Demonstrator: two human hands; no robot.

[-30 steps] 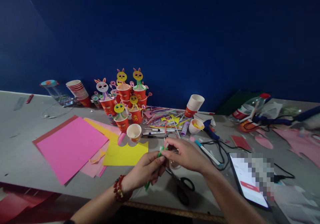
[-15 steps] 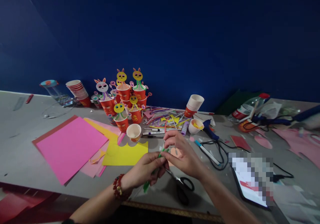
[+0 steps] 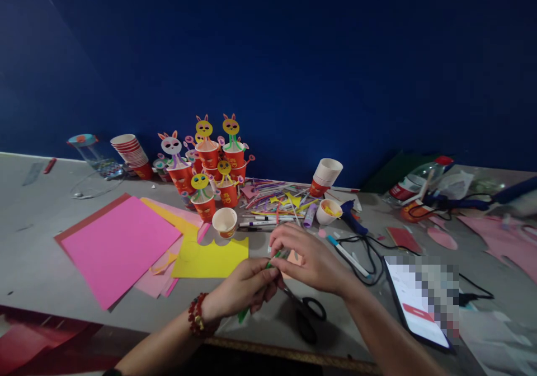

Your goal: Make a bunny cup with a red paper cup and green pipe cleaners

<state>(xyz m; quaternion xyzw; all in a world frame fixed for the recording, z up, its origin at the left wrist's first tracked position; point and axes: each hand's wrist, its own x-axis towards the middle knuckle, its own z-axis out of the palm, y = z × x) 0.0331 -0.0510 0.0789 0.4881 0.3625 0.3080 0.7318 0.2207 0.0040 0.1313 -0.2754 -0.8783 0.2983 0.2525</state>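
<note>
My left hand (image 3: 254, 283) is closed around thin green pipe cleaners (image 3: 242, 314), whose lower ends stick out below the fist. My right hand (image 3: 308, 258) pinches the upper part of the same green bundle, thumb and fingertips meeting close to my left thumb. Fingers cover most of the bundle. Black-handled scissors (image 3: 308, 311) lie on the table just right of my left hand, blades partly hidden. Behind my right hand, a peach paper piece (image 3: 295, 257) shows in part.
Rabbit-faced paper cups (image 3: 203, 205) stand grouped behind a single cup (image 3: 225, 222). Pink sheets (image 3: 121, 247) and a yellow sheet (image 3: 210, 259) lie left. A pile of pipe cleaners (image 3: 272, 191), a cable (image 3: 371, 247), a glue gun (image 3: 352, 219) and a phone (image 3: 419, 303) are behind and right.
My right hand has tipped lower and its raised fingers have curled down over the green pipe cleaners. My left hand has shifted only slightly.
</note>
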